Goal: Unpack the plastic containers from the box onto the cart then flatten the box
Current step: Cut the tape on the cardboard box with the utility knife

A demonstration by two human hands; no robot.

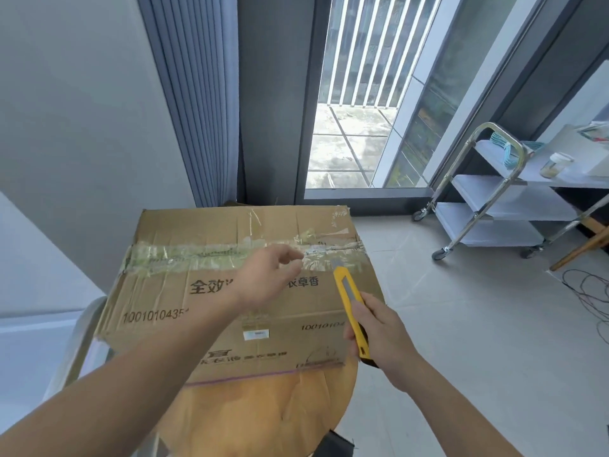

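A closed cardboard box [211,291] with printed characters lies on a round wooden table [263,410]; clear tape [184,257] runs along its top seam. My right hand [379,328] grips a yellow utility knife [350,301], whose tip points at the taped seam near the box's right end. My left hand [267,275] hovers over the box top by the tape, fingers loosely curled and holding nothing. A metal three-shelf cart [494,206] stands at the right by the window. No plastic containers are visible; the box hides its contents.
A small jar [555,164] and a teal item [506,150] sit on the cart's top shelf. Cables [586,291] lie on the tiled floor at the right. A grey curtain [201,103] and a glass door are behind the box. A white surface is at left.
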